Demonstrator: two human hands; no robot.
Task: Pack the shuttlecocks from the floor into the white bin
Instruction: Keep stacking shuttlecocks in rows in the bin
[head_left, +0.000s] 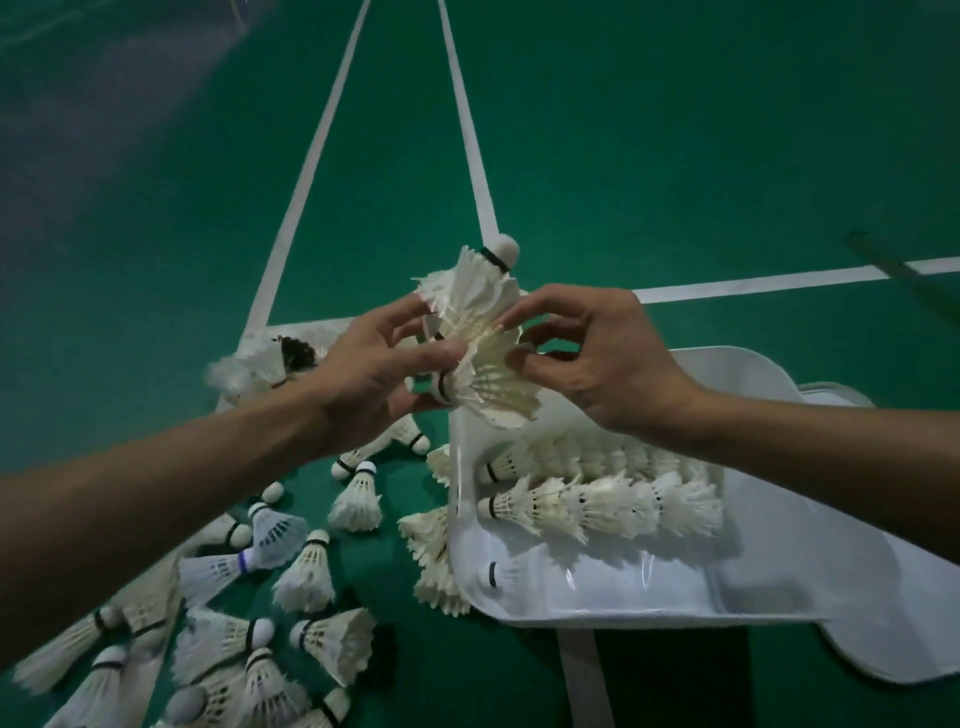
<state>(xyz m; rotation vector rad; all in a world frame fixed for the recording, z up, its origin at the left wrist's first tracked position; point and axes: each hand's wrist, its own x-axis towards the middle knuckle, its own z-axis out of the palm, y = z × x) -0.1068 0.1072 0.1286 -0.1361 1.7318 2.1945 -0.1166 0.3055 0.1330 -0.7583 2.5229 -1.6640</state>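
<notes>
Nearest on the left, across the green floor (363, 582): loose shuttlecocks (304, 571), scattered on their sides at all angles, some overlapping. Just right of them, a nested stack (434, 561) on the floor, touching the left wall of the white bin (779, 566). Inside the bin, two rows of nested shuttlecocks (602, 506) lying side by side, corks to the left. Under the bin's right end, a second white panel (909, 649), partly covered.

Higher and farther, over the bin's far left corner, two feather shuttlecocks held between both hands. On the left hand (363, 379), grip closed, thumb and fingers curled round the lower shuttlecock (493, 379) near its black-banded cork. On the right hand (608, 358), grip a pinch, forefinger and thumb on that same feather skirt. Against it, the upper shuttlecock (483, 306), cork pointing far and right, left fingertips touching its feathers.

Beyond the left wrist, another heap of shuttlecocks (249, 369) on the floor. Farthest, white court lines (311, 156) crossing the green.
</notes>
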